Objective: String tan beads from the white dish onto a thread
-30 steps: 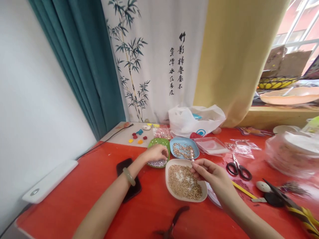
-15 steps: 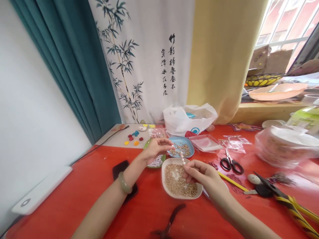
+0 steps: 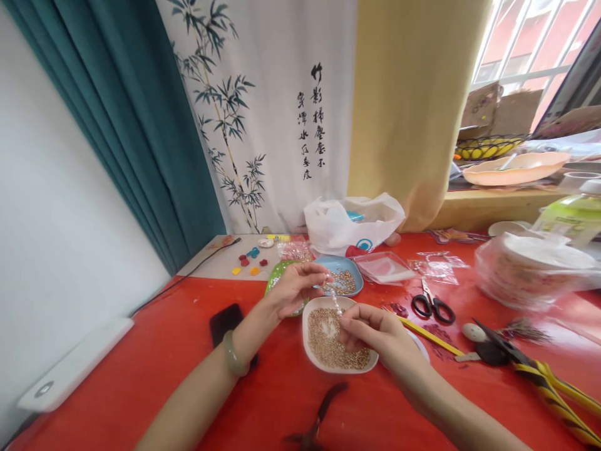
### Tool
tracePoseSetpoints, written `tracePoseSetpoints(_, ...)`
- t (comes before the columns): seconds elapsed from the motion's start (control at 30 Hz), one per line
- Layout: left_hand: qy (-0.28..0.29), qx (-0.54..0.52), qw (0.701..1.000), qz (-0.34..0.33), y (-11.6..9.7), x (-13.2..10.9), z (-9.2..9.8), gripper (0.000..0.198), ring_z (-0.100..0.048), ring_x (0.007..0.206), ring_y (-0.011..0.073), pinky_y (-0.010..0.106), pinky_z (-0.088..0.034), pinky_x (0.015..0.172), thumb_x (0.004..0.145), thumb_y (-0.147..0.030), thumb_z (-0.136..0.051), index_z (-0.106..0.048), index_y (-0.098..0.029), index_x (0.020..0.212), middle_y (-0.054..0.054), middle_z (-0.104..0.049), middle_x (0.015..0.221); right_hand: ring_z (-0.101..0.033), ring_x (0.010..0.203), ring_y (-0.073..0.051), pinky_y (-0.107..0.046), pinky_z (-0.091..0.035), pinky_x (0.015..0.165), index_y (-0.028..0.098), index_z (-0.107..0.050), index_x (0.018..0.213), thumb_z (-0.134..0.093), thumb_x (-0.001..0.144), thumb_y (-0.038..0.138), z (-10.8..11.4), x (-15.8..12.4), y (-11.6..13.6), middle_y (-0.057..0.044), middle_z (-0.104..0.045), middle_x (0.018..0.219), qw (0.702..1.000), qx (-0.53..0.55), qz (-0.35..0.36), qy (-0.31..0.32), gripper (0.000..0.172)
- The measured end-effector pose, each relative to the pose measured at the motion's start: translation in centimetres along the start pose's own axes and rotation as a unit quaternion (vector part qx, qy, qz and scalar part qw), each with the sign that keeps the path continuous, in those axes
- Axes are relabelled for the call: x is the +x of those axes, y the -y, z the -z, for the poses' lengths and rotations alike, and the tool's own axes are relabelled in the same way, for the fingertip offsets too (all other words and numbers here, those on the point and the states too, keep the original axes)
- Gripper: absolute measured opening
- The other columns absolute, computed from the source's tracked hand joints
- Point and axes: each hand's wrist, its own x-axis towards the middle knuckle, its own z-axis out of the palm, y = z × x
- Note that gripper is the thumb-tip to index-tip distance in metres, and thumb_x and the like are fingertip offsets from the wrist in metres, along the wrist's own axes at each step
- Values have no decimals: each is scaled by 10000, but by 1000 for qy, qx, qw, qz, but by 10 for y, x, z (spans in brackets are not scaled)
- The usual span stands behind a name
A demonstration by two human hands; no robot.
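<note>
A short string of pearly beads [image 3: 335, 299] spans the gap between my two hands. My left hand [image 3: 300, 285], with a jade bangle on its wrist, pinches the upper end near the blue tray [image 3: 360, 283]. The lower end is pinched by my right hand [image 3: 369, 327], over the right side of a white dish [image 3: 307, 338] of small gold beads [image 3: 328, 341]. Larger gold rings or beads lie in the blue tray. Partly behind my left hand is a green tray [image 3: 277, 275] with white beads.
Black-handled scissors [image 3: 432, 307], a yellow strip [image 3: 432, 335] and yellow-and-black wrapped shears [image 3: 530, 366] lie at right. Dark pliers [image 3: 319, 416] lie in front, a phone [image 3: 225, 322] under my left forearm. Behind stand a white plastic bag [image 3: 352, 219] and a bagged pot [image 3: 530, 269].
The view has shifted slightly, moving most things a little to the left. My hands keep hold of the bead string, and my right hand sits slightly closer to my left.
</note>
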Motion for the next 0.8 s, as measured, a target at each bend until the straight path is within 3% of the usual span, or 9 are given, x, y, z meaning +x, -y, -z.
tracePoseSetpoints(0.8, 27, -7, 1000, -1, 6, 2, 1, 223, -585, 532, 69, 145, -482, 485, 524, -158, -770, -630, -96, 686, 11, -635, 648, -512, 466, -79, -206, -385, 495, 172, -553, 547, -659, 629, 365, 1, 1, 0, 16, -601, 530, 1000, 20, -16, 3, 235)
